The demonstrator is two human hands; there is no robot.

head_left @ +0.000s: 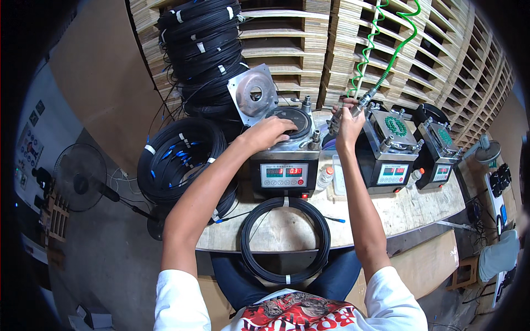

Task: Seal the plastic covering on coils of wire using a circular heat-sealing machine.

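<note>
My left hand [269, 131] rests palm down on the round black top plate [295, 120] of a small grey machine [285, 165] with a red digital display, its metal lid [254, 95] tipped up behind. My right hand [348, 122] is closed around an air blow gun [360, 105] fed by a green coiled hose [381, 44], held between that machine and a second machine [386, 149]. A black cable coil [285, 240] lies on the wooden table [408, 212] in front of me.
A third machine [439, 151] stands further right. A tall stack of black cable coils [204, 49] and a large coil with blue connectors [179, 160] sit at left. Wooden pallets [331, 44] line the back. A floor fan [80, 176] stands at left. A small bottle [326, 177] stands between machines.
</note>
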